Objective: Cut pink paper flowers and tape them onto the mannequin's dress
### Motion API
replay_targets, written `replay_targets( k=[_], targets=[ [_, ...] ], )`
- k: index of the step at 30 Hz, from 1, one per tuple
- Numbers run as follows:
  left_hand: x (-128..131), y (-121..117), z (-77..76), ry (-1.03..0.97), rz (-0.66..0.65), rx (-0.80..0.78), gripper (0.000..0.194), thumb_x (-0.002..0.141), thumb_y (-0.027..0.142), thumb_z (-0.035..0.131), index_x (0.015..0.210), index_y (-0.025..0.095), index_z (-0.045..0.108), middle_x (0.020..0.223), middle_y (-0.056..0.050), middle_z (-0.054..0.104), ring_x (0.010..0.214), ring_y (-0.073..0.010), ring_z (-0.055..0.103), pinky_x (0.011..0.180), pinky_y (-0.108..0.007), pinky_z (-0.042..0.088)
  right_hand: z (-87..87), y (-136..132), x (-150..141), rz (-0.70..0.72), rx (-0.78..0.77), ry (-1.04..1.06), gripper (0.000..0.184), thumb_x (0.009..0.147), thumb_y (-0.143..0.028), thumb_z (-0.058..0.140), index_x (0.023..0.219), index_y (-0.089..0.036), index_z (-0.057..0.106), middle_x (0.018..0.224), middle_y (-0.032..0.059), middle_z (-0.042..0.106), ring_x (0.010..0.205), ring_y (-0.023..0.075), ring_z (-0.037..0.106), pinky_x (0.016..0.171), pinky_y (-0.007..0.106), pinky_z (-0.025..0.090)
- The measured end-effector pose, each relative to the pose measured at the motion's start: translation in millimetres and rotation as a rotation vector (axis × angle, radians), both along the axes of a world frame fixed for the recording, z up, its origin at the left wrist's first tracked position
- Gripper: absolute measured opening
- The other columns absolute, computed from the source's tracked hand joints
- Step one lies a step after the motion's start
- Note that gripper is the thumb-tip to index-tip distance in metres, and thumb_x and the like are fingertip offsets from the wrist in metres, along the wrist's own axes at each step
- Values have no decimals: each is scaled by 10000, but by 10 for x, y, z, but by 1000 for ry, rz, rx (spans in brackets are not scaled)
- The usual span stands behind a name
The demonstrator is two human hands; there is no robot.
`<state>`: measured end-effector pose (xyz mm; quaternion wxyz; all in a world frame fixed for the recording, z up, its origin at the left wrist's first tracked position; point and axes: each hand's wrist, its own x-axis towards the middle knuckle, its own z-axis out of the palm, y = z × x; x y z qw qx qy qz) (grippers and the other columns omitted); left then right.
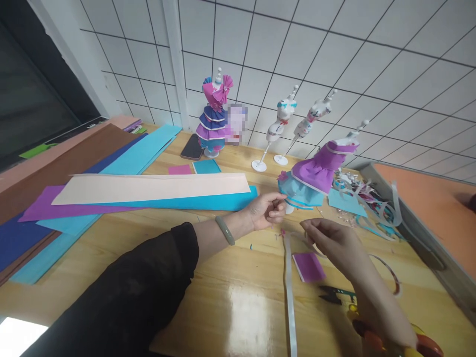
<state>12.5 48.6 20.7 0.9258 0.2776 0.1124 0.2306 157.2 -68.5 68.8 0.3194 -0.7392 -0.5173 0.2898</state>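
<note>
My left hand [267,210], with a bangle at the wrist, is closed, its thumb and index finger pinched at the lower edge of a blue skirt [295,191]. That skirt is the lower tier of a purple dress [316,168] on a small mannequin. Whether the fingers grip the hem or only touch it is unclear. My right hand [329,243] pinches thumb and fingertips together just right of the skirt; anything between them is too small to make out. Below the hands lie a white ribbon [289,292], a purple paper square [309,267] and thread snips [336,295].
Long coloured paper strips [156,188] cover the left. A ruffled-dress mannequin [213,124], phone [191,146] and two bare mannequins [277,124] [312,119] stand along the tiled wall. Ribbon scraps [375,208] are heaped at right. Orange-handled scissors [372,339] lie under my right forearm.
</note>
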Motion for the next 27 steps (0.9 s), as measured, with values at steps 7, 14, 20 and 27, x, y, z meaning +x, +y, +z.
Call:
replay_targets(
  k=[7, 14, 20, 27],
  targets=[
    [-11, -28, 37, 146, 215, 87, 186, 746, 256, 464, 598, 170, 390, 496, 54, 374, 351, -28, 228, 372, -196, 150, -295, -267, 292, 117, -41, -158, 289, 751, -431, 589, 810, -169, 698, 634, 37, 656, 471, 141, 522, 430, 249, 407],
    [-123, 123, 189, 453, 501, 279, 67, 699, 211, 459, 757, 192, 489, 533, 37, 456, 395, -65, 326, 403, -203, 168, -313, -396, 218, 87, -29, -195, 274, 794, -417, 544, 751, -192, 695, 635, 31, 669, 540, 176, 569, 452, 258, 417],
    [-586, 514, 334, 987, 291, 1301, 151, 508, 160, 695, 588, 190, 571, 594, -4, 516, 567, -119, 422, 494, -202, 242, -278, -304, 67, 149, 16, -205, 302, 826, -436, 507, 785, -203, 695, 671, 28, 672, 580, 177, 577, 511, 272, 431],
    [-575, 435, 188, 1266, 75, 1377, 337, 487, -12, 561, 350, 209, 347, 369, 9, 278, 531, -180, 457, 539, -247, 298, -190, 36, -229, 368, 153, -366, 252, 871, -333, 471, 772, -204, 664, 733, 41, 675, 639, 171, 587, 575, 275, 432]
  ],
)
